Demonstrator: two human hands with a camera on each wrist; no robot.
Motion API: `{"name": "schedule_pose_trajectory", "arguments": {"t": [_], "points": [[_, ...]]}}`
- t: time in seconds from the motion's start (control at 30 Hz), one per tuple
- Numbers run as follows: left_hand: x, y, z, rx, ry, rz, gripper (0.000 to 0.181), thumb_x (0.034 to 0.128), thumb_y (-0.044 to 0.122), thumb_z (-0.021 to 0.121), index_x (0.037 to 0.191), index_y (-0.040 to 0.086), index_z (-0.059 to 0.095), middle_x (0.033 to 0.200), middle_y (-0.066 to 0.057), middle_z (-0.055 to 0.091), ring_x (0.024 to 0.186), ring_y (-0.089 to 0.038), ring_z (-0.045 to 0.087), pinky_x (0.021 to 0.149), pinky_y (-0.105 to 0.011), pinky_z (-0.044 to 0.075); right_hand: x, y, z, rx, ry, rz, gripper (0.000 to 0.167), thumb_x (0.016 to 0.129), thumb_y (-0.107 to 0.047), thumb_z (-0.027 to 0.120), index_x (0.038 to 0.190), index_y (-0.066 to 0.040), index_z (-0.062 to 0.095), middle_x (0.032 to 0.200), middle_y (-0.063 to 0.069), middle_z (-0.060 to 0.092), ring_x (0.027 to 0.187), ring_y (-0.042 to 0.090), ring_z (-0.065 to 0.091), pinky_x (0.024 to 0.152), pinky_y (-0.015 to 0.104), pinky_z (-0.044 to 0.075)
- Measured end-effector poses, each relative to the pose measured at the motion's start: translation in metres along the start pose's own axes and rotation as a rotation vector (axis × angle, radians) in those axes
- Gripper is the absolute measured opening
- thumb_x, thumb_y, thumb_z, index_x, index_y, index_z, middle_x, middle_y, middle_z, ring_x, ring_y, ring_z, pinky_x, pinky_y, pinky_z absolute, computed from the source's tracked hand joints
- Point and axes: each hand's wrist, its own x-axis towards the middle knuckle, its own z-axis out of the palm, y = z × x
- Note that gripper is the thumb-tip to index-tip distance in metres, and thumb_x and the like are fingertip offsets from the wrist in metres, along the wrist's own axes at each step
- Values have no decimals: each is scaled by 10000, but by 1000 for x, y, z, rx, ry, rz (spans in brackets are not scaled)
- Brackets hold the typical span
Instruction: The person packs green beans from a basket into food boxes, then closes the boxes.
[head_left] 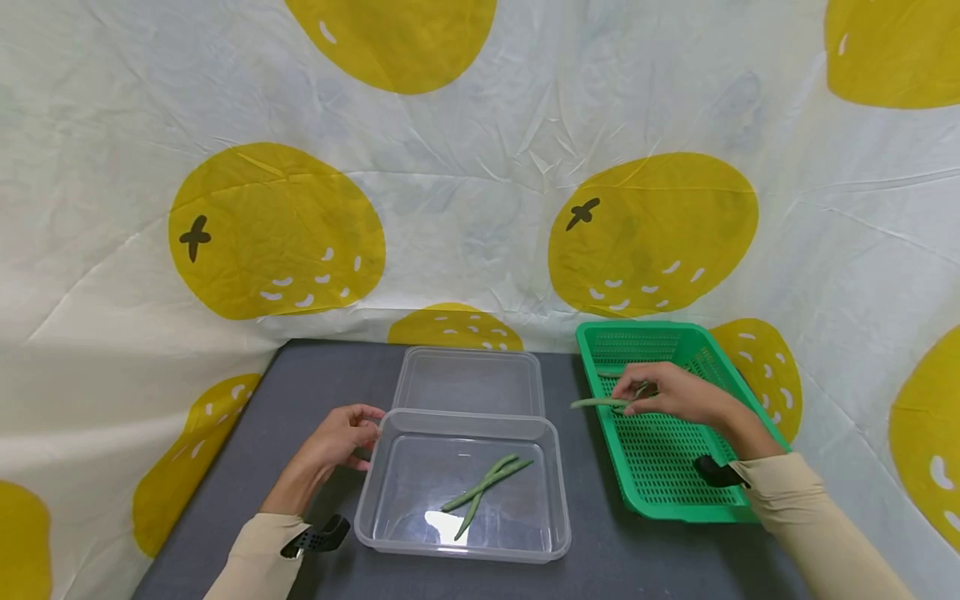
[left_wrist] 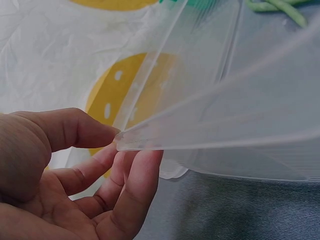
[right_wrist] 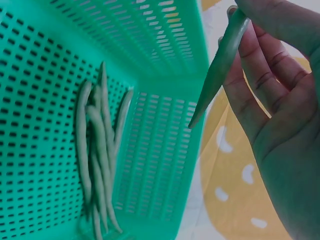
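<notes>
In the head view my left hand (head_left: 341,437) is at the left rim of a clear plastic container (head_left: 362,508). The left wrist view shows the thumb and fingertips pinching a corner of that rim (left_wrist: 135,139). A few green beans (head_left: 491,482) lie crossed on the container's floor. My right hand (head_left: 667,393) is above a green plastic basket (head_left: 626,492) and pinches one green bean (right_wrist: 220,65) between thumb and fingertips. Below it, several green beans (right_wrist: 100,140) lie bunched inside the basket, partly hidden by the hand in the head view.
Behind the container a clear plastic lid (head_left: 468,379) lies flat on the dark grey table (head_left: 292,387). A white cloth with yellow fruit prints (head_left: 465,217) hangs behind and beside the table. Each wrist carries a black strap device (head_left: 322,537).
</notes>
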Motion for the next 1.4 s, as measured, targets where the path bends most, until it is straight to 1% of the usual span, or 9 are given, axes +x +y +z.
{"name": "schedule_pose_trajectory", "arguments": {"t": [0.23,0.4,0.5,0.6,0.9,1.07,1.17,1.33,1.4], "points": [[1,1,-2,13,-25,-5,386,955,59,596,1325,-50,568,1102,-228,636,854,-267,643,594,-403,602,10,-11,5,-10,-14,-75,174,913,-147,748,1082,-124,715,1029,38,677,922,128,661,798,322,574],[1,2,-3,14,-43,-2,393,962,60,593,1334,-58,555,1123,-238,629,880,-279,643,608,-408,605,16,-16,11,21,-45,-81,172,917,-149,746,1081,-192,717,1039,78,676,923,135,670,822,334,588],[0,2,-3,3,-39,-10,384,960,56,599,1328,-48,566,1125,-235,629,888,-289,646,609,-409,605,19,-19,15,17,-45,-80,197,911,-159,756,1077,-258,716,1034,17,682,917,126,667,822,344,588],[1,2,-3,7,-37,-10,383,962,56,592,1330,-47,565,1127,-236,628,889,-287,648,610,-410,607,23,-21,19,-10,-36,-97,207,908,-182,763,1083,-282,714,1035,-59,679,917,108,657,817,345,589],[1,3,-4,21,-31,-11,381,961,58,587,1327,-45,567,1132,-232,633,883,-274,648,622,-415,610,33,-30,31,-8,-31,-182,200,916,-195,755,1094,-276,715,1038,-55,682,890,98,649,785,340,593],[0,3,-4,12,-31,-9,365,963,55,591,1317,-37,576,1119,-232,631,878,-278,648,611,-413,609,39,-36,39,31,-26,-237,241,899,-129,764,1102,-254,730,1019,-37,673,852,98,649,753,325,593],[0,3,-3,8,-35,-3,369,961,52,592,1318,-43,572,1106,-229,629,870,-278,648,601,-411,606,42,-39,43,62,-25,-280,277,883,-69,769,1106,-230,736,1012,14,673,829,106,649,730,327,593],[1,2,-3,5,-28,-4,365,959,50,589,1315,-34,578,1109,-217,636,869,-271,648,606,-411,606,48,-46,50,73,-38,-342,280,884,-50,764,1118,-200,731,1025,31,669,821,105,630,703,321,581],[1,2,-3,3,-23,-8,364,958,50,590,1314,-28,583,1113,-213,640,872,-270,648,610,-411,607,50,-48,52,70,-47,-345,250,898,-86,759,1120,-198,729,1036,3,667,837,96,625,709,318,578]]}}
